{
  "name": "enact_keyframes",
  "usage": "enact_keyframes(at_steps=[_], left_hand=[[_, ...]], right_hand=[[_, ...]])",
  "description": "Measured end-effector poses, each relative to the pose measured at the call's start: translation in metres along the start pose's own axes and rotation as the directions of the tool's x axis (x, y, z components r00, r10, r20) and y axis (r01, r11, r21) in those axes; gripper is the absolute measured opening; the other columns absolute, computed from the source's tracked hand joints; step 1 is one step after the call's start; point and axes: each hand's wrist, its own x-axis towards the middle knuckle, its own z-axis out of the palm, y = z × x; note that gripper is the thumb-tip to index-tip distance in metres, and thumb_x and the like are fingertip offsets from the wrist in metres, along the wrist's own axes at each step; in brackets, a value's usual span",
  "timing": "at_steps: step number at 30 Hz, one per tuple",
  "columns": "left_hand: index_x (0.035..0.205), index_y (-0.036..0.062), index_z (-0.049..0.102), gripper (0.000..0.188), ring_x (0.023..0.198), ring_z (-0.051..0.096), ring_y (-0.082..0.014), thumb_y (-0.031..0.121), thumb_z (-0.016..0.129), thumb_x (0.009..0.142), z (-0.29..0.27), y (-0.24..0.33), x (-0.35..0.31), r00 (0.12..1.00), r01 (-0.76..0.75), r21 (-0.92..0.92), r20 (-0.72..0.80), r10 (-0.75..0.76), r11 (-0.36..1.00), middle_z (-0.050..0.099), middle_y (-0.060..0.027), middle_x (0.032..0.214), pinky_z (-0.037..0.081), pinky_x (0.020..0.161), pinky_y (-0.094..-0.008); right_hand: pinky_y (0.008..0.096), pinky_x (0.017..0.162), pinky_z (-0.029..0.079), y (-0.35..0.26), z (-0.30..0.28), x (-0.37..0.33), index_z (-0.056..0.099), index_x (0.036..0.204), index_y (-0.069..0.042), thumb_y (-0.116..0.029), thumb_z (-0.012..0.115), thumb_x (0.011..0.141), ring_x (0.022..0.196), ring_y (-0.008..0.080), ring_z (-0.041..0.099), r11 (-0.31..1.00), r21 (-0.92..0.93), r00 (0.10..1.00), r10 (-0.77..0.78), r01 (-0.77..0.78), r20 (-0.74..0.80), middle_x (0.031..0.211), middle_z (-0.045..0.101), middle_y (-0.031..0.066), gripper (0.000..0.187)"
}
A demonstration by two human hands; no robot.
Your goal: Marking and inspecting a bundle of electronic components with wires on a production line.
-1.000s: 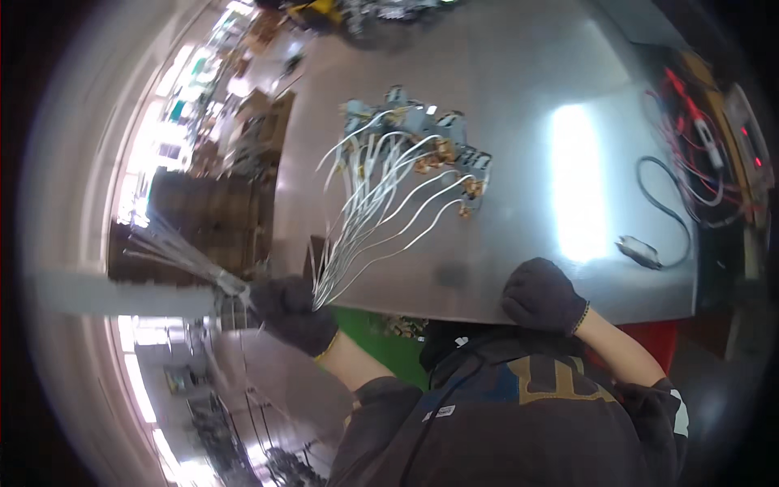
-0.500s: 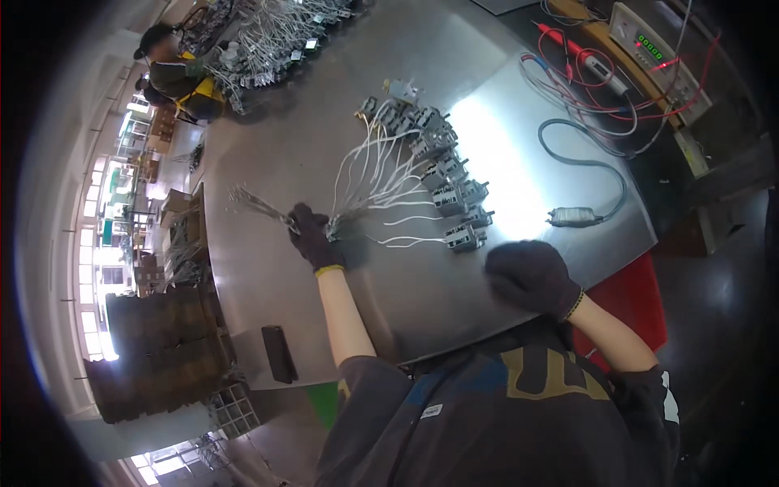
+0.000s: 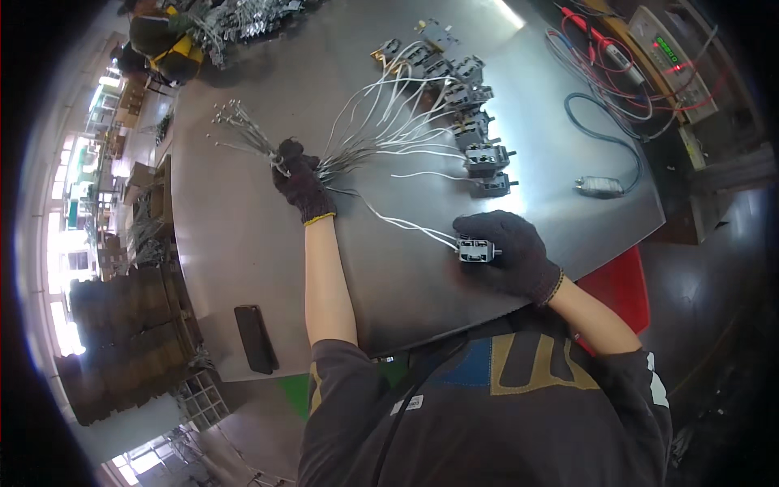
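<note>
My left hand (image 3: 298,180), in a dark knitted glove, is closed round a bundle of thin metal capillary wires (image 3: 247,130), whose ends fan out past it to the left. On its other side, white-sleeved wires (image 3: 406,150) spread to a curved row of small grey thermostat-like blocks (image 3: 485,158) with short shafts. My right hand (image 3: 513,253), gloved alike, holds one such block (image 3: 475,251) near the table's front edge, apart from the row. Two white wires lead from this block to the bundle. My right fingertips are partly hidden behind it.
A grey cable with a pale connector (image 3: 599,187) lies at the right on the metal table (image 3: 406,284). Behind it are red leads and a meter with a green display (image 3: 665,50). A dark flat case (image 3: 256,339) lies at the front left. Another person (image 3: 162,45) is at the far left.
My right hand has taken the nearest block and moved it away from the row, its white wires trailing. My left hand keeps its hold on the bundle. The whole view has shifted.
</note>
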Motion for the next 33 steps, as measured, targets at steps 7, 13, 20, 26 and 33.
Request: enact_keyframes(at_steps=[7, 13, 20, 26, 33], left_hand=[[0.104, 0.0070, 0.070, 0.024, 0.059, 0.052, -0.0116, 0.031, 0.074, 0.101, -0.002, -0.002, 0.003, 1.000, -0.009, -0.042, -0.009, 0.009, 0.999, 0.064, -0.0010, 0.085, 0.044, 0.054, -0.0324], [0.102, 0.0078, 0.069, 0.023, 0.061, 0.054, -0.0118, 0.030, 0.074, 0.102, -0.002, 0.003, -0.004, 0.999, -0.002, 0.001, -0.047, 0.002, 1.000, 0.062, -0.0006, 0.083, 0.045, 0.055, -0.0317], [0.098, 0.0071, 0.069, 0.025, 0.066, 0.061, -0.0159, 0.031, 0.076, 0.096, -0.006, -0.001, -0.001, 0.997, 0.035, -0.006, -0.062, -0.035, 0.999, 0.063, -0.0030, 0.083, 0.051, 0.060, -0.0353], [0.102, 0.0067, 0.073, 0.020, 0.068, 0.062, -0.0131, 0.025, 0.080, 0.097, -0.010, -0.003, -0.002, 1.000, -0.006, -0.088, -0.017, 0.004, 0.996, 0.069, -0.0013, 0.086, 0.049, 0.061, -0.0318], [0.102, 0.0046, 0.072, 0.020, 0.069, 0.063, -0.0153, 0.023, 0.079, 0.098, -0.008, 0.000, -0.005, 1.000, -0.015, -0.027, -0.026, 0.014, 1.000, 0.069, -0.0030, 0.087, 0.050, 0.063, -0.0330]], right_hand=[[0.0370, 0.089, 0.062, -0.028, 0.014, -0.006, 0.074, 0.130, -0.012, -0.011, 0.084, 0.094, 0.099, 0.0200, 0.077, 0.565, 0.683, 0.877, 0.401, -0.463, 0.264, 0.116, 0.079, 0.0110, 0.038], [0.0399, 0.079, 0.062, -0.001, -0.020, 0.005, 0.076, 0.122, -0.014, -0.035, 0.091, 0.084, 0.089, 0.0276, 0.079, 0.964, -0.046, 0.943, 0.267, -0.264, 0.200, 0.112, 0.078, 0.0109, 0.046], [0.0414, 0.068, 0.059, 0.007, -0.039, 0.014, 0.078, 0.108, -0.020, -0.045, 0.087, 0.083, 0.079, 0.0272, 0.076, 0.918, -0.383, 0.917, 0.236, -0.102, 0.321, 0.097, 0.078, 0.0064, 0.036], [0.0424, 0.072, 0.060, 0.035, -0.057, 0.027, 0.070, 0.123, -0.009, -0.029, 0.084, 0.083, 0.081, 0.0310, 0.076, 0.993, -0.094, 0.984, 0.056, -0.073, -0.171, 0.094, 0.077, 0.0120, 0.047], [0.0367, 0.071, 0.061, 0.040, -0.012, -0.011, 0.045, 0.153, -0.003, -0.022, 0.080, 0.095, 0.079, 0.0226, 0.079, 0.924, 0.320, 0.975, 0.223, -0.211, 0.000, 0.092, 0.079, 0.0102, 0.071]])
